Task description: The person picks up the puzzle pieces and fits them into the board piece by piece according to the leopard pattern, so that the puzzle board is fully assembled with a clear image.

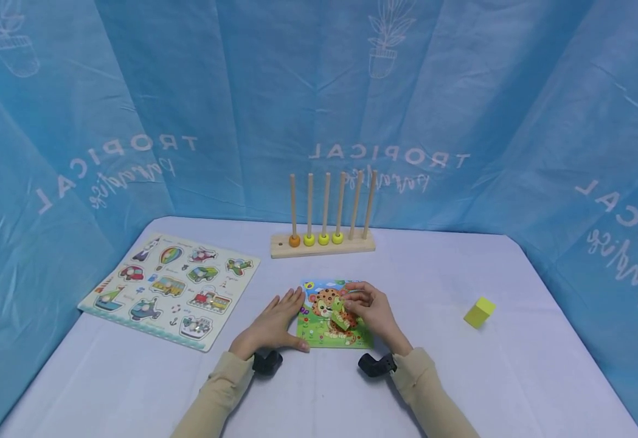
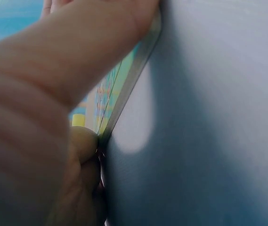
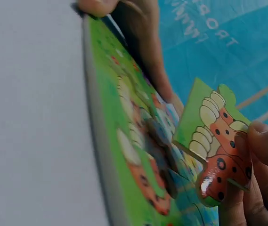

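A small jigsaw board (image 1: 319, 340) with a spotted leopard cub on a green meadow lies flat on the table in front of me. Along its left edge my left hand (image 1: 272, 325) rests, fingers stretched toward the far corner and thumb at the near one. Above the board's right half, my right hand (image 1: 374, 313) pinches a jigsaw piece (image 3: 223, 141) between thumb and fingers. Green ground, cream paws and orange spotted fur are printed on that piece, which is tilted and apart from the board. In the right wrist view a dark gap (image 3: 159, 146) shows in the picture.
Behind the board stands a wooden peg rack (image 1: 324, 246) with upright rods, several carrying an orange or yellow bead. A vehicle puzzle board (image 1: 179, 277) lies at the left. Toward the right sits a yellow-green block (image 1: 480, 312). Blue curtains (image 1: 275, 109) surround the white table (image 1: 428, 274).
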The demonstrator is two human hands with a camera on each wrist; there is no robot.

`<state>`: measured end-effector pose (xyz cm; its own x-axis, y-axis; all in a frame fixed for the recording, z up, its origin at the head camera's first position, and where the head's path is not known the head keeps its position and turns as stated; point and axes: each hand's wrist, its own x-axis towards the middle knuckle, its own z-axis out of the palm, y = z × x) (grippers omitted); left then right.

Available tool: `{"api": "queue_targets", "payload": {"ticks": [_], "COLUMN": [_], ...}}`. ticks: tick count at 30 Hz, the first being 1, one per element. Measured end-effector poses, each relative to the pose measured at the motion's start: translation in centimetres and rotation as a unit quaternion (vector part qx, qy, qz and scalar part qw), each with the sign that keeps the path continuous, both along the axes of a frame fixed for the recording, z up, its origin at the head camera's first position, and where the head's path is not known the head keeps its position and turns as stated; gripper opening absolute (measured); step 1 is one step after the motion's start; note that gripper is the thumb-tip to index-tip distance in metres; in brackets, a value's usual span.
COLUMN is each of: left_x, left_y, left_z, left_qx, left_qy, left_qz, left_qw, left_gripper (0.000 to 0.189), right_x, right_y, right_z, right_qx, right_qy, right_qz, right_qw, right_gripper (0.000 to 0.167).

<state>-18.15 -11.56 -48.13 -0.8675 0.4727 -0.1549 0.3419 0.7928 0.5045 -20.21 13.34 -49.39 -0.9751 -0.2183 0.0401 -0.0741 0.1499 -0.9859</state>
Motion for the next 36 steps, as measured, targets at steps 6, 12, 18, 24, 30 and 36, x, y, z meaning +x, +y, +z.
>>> {"api": "queue_targets", "payload": {"ticks": [6, 12, 18, 24, 30, 36], "left_x": [0.1, 0.3, 0.3, 0.3, 0.2, 0.1], "left_y": [0.0, 0.0, 0.0, 0.1, 0.1, 0.0], "left_z": [0.2, 0.3, 0.4, 0.3, 0.1, -0.2], "left_qx": [0.000, 0.000, 0.002, 0.002, 0.002, 0.003], "left_qy": [-0.003, 0.000, -0.002, -0.001, -0.001, 0.003], "left_qz": [-0.003, -0.002, -0.002, -0.001, -0.003, -0.007], "left_qw": [1.0000, 1.0000, 1.0000, 1.0000, 1.0000, 1.0000], "left_gripper": [0.114, 0.113, 0.112, 0.112, 0.113, 0.114], "right_x": [0.6, 1.0, 1.1, 1.4, 1.8, 1.5], "right_y": [-1.1, -1.7, -1.8, -1.9, -2.3, -1.8], "right_z": [-0.2, -0.6, -0.8, -0.4, -0.4, -0.9], "right_qx": [0.051, 0.113, 0.151, 0.190, 0.278, 0.290], "right_qy": [0.028, 0.048, 0.050, 0.091, 0.146, 0.142], "right_qz": [0.043, 0.084, 0.102, 0.100, 0.058, 0.049], "right_qw": [0.9974, 0.9888, 0.9821, 0.9725, 0.9477, 0.9452], "right_gripper": [0.031, 0.030, 0.033, 0.033, 0.034, 0.038]}}
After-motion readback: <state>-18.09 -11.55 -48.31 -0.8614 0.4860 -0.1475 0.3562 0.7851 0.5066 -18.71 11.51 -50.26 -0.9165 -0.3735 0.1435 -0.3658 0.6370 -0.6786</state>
